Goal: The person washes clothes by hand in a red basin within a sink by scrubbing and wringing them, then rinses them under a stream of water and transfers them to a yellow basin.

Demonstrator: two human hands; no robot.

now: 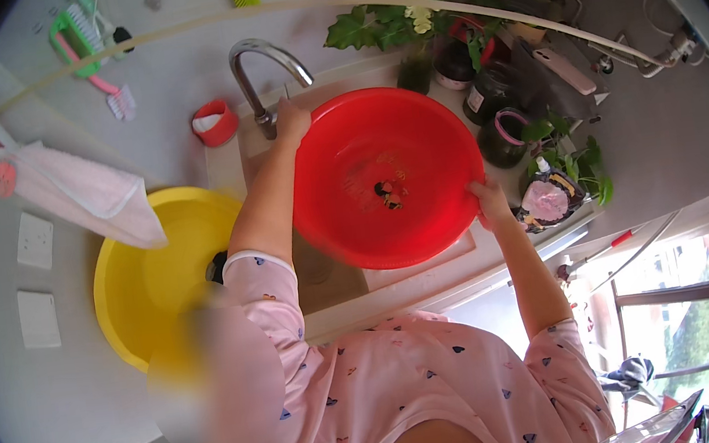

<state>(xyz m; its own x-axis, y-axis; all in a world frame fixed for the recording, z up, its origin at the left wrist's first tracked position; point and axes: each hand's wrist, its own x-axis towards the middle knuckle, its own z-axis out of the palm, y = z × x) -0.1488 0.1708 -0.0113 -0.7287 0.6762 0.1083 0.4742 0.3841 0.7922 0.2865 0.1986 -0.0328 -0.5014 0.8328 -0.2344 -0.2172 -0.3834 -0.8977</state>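
Note:
A big red plastic basin sits over the sink, covering much of it. Its inner bottom bears a dark and gold printed pattern. My right hand grips the basin's rim at the lower right, thumb on top. At the basin's upper left, my left hand is at the base of the chrome faucet, by its lever; the fingers are partly hidden, so whether they close on the lever or the rim is unclear. No water stream shows at the spout.
A yellow basin is at the left, below a hanging pink towel. A red cup-like holder stands left of the faucet. Dark jars, leafy plants and a pink-and-black pouch line the right side. Brushes hang on the wall.

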